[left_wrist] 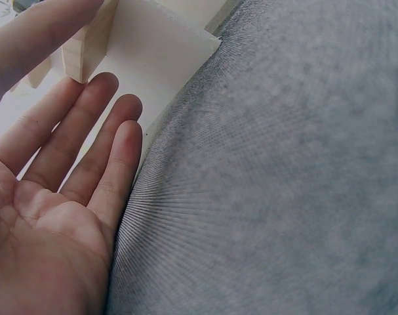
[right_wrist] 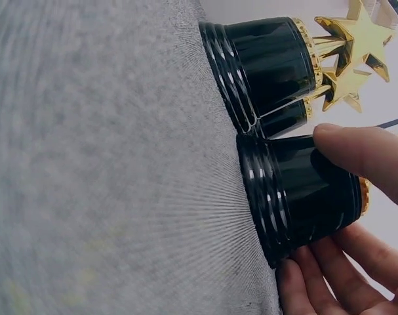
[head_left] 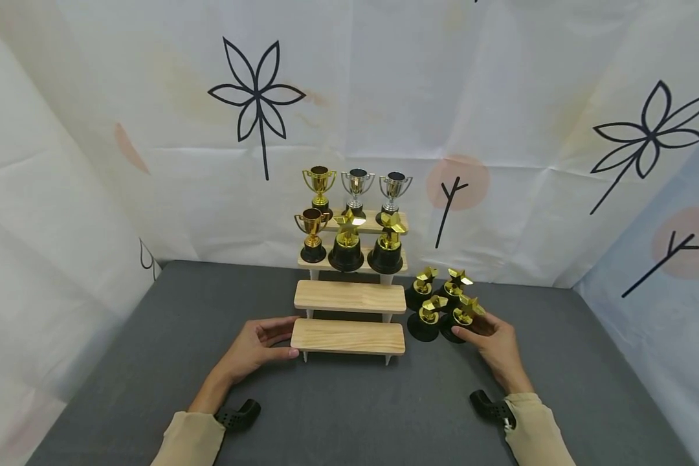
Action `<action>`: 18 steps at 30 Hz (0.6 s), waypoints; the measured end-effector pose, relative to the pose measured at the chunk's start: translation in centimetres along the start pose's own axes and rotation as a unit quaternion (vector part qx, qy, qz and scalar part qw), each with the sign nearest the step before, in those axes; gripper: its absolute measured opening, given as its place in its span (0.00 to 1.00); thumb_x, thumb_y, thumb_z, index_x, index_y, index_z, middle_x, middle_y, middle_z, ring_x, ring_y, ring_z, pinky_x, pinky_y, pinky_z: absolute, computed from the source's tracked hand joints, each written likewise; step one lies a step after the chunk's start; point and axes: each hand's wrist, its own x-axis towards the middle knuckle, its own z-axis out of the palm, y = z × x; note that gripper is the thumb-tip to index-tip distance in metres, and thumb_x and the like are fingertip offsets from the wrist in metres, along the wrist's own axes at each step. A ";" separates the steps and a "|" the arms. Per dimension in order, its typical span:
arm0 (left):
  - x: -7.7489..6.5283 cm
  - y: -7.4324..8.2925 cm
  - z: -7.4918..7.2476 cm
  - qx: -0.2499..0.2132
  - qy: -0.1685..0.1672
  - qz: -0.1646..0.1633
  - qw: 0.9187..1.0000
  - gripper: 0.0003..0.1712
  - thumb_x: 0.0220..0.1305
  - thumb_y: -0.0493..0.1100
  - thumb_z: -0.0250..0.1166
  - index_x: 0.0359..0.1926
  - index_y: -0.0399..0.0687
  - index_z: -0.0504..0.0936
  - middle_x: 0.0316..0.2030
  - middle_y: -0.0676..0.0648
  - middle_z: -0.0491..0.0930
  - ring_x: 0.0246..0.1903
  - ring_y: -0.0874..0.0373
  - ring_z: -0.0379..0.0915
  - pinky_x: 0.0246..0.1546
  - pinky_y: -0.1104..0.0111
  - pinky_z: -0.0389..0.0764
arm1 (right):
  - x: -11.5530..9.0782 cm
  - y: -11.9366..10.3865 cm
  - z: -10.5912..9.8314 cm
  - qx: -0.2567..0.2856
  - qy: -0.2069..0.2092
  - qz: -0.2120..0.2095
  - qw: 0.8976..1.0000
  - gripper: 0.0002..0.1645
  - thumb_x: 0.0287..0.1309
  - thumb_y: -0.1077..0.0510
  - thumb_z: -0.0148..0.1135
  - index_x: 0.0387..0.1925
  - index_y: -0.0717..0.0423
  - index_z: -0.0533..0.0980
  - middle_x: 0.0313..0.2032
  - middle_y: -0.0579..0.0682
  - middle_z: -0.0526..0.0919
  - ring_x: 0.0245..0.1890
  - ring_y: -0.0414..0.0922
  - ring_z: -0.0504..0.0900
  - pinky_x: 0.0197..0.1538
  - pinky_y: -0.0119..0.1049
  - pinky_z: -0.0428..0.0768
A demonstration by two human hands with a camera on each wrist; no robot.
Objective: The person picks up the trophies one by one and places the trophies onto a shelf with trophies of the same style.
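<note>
Several small trophies surround a tiered wooden stand (head_left: 349, 296). My left hand (head_left: 262, 346) is at the left end of its lowest board (head_left: 347, 336), with fairly straight, relaxed fingers; in the left wrist view the fingertips (left_wrist: 101, 84) touch or nearly touch the board's end (left_wrist: 87, 49). My right hand (head_left: 492, 343) holds the black base of a gold star trophy (head_left: 465, 312), thumb on one side and fingers on the other. In the right wrist view this base (right_wrist: 303, 190) stands on the cloth beside another star trophy (right_wrist: 271, 62).
On the top tier stand a gold cup (head_left: 320, 184) and two silver cups (head_left: 358, 184). Below them are a bronze-gold cup (head_left: 312, 226) and two star trophies (head_left: 346, 246). More star trophies (head_left: 424, 320) cluster right of the stand on the grey table (head_left: 349, 414). A patterned curtain (head_left: 384, 97) hangs behind.
</note>
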 end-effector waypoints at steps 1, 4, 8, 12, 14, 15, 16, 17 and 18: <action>0.0 0.0 0.0 -0.001 0.000 -0.001 1.000 0.40 0.54 0.35 0.79 0.66 0.30 0.74 0.64 0.32 0.74 0.60 0.46 0.76 0.61 0.59 0.79 | 0.0 0.0 0.0 0.000 0.002 0.002 1.000 0.41 0.59 0.53 0.75 0.68 0.68 0.70 0.62 0.68 0.75 0.62 0.58 0.75 0.45 0.18 0.76; -0.1 -0.1 0.0 -0.003 0.000 -0.002 1.000 0.40 0.54 0.36 0.79 0.67 0.31 0.74 0.64 0.32 0.74 0.61 0.44 0.75 0.61 0.59 0.79 | 0.0 -0.2 -0.1 0.001 0.008 0.012 1.000 0.43 0.59 0.53 0.75 0.68 0.69 0.68 0.63 0.67 0.74 0.62 0.57 0.75 0.44 0.18 0.76; 0.0 0.0 0.0 0.003 0.002 -0.004 1.000 0.40 0.54 0.36 0.79 0.67 0.31 0.74 0.64 0.32 0.74 0.60 0.46 0.76 0.61 0.59 0.79 | -0.1 -0.7 -0.6 0.008 0.019 0.016 1.000 0.44 0.60 0.51 0.75 0.69 0.69 0.67 0.64 0.66 0.74 0.61 0.55 0.74 0.45 0.17 0.75; 0.0 0.0 0.0 0.008 0.001 -0.003 1.000 0.40 0.55 0.36 0.79 0.66 0.30 0.74 0.64 0.32 0.74 0.60 0.47 0.76 0.61 0.59 0.79 | -0.4 -1.6 -1.3 0.015 0.033 0.001 0.999 0.43 0.60 0.51 0.75 0.69 0.69 0.68 0.63 0.66 0.75 0.60 0.52 0.75 0.45 0.17 0.76; 0.0 -0.1 0.0 0.010 0.000 0.001 1.000 0.39 0.55 0.36 0.78 0.66 0.30 0.74 0.63 0.31 0.74 0.60 0.45 0.76 0.61 0.58 0.79 | -0.6 -2.1 -1.5 0.013 0.041 -0.010 0.999 0.43 0.61 0.51 0.74 0.69 0.68 0.68 0.63 0.65 0.75 0.58 0.47 0.76 0.46 0.16 0.76; 0.0 -0.1 0.0 0.009 0.000 0.001 1.000 0.39 0.55 0.36 0.78 0.66 0.30 0.74 0.63 0.31 0.74 0.60 0.45 0.76 0.61 0.59 0.79 | -0.7 -2.3 -1.6 0.012 0.043 -0.014 0.999 0.43 0.61 0.51 0.74 0.69 0.67 0.68 0.63 0.64 0.75 0.57 0.44 0.76 0.46 0.16 0.76; 0.0 0.0 0.0 0.008 0.000 0.002 1.000 0.39 0.55 0.36 0.78 0.66 0.30 0.74 0.63 0.31 0.74 0.60 0.44 0.76 0.61 0.58 0.79 | -0.8 -2.6 -1.7 0.013 0.044 -0.020 0.999 0.42 0.61 0.51 0.74 0.69 0.67 0.68 0.63 0.63 0.75 0.56 0.40 0.75 0.47 0.16 0.76; 0.0 0.0 0.0 0.007 0.000 0.002 1.000 0.39 0.55 0.35 0.78 0.66 0.29 0.73 0.63 0.30 0.74 0.60 0.44 0.76 0.61 0.58 0.79 | -0.9 -2.9 -1.8 0.013 0.046 -0.024 0.999 0.42 0.61 0.51 0.74 0.69 0.67 0.68 0.64 0.63 0.75 0.55 0.37 0.75 0.47 0.15 0.76; 0.0 0.0 0.0 0.007 0.000 0.003 1.000 0.39 0.55 0.35 0.78 0.66 0.29 0.73 0.63 0.30 0.74 0.60 0.44 0.76 0.61 0.58 0.79 | -1.0 -3.2 -1.9 0.014 0.048 -0.029 0.998 0.41 0.62 0.51 0.73 0.69 0.66 0.69 0.63 0.62 0.75 0.54 0.34 0.75 0.48 0.15 0.76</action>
